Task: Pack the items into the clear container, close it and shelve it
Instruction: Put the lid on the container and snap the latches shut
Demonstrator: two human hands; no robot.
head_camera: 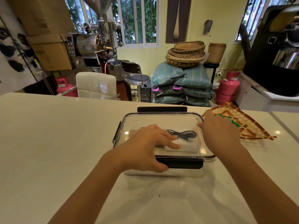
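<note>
A clear container (161, 120) with a clear lid and black latches stands on the white counter, its lid lying on top. Inside I see a coiled black cable (182, 134) on a white box (186, 145), and thin orange sticks at the right. My left hand (145, 147) rests flat on the lid, its thumb touching the near black latch (186, 163). My right hand (216, 131) lies at the container's right edge, fingers spread on the lid's far right corner. The far latch (161, 109) stands up.
A woven triangular fan (252, 126) lies on the counter just right of the container, partly under my right hand. Beyond the counter's far edge are a white chair (97, 84), a stool, stacked sacks with baskets and pink gas cylinders.
</note>
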